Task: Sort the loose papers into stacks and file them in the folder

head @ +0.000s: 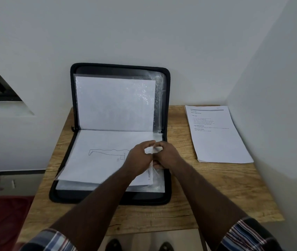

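Head view: both hands, left [138, 156] and right [165, 155], pinch the clear sleeve's [157, 171] right-hand edge, the paper stack [216, 136] lying to their right.

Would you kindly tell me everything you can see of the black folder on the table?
The folder is a black zip-around case with rounded corners, seemingly fabric, lying open on the wooden table. Its back half stands upright against the white wall; its front half lies flat. Both halves hold clear plastic sleeves with white sheets inside; the lower sheet shows a line drawing. The left hand and right hand meet at the lower sleeve's right edge, fingers curled, pinching it.
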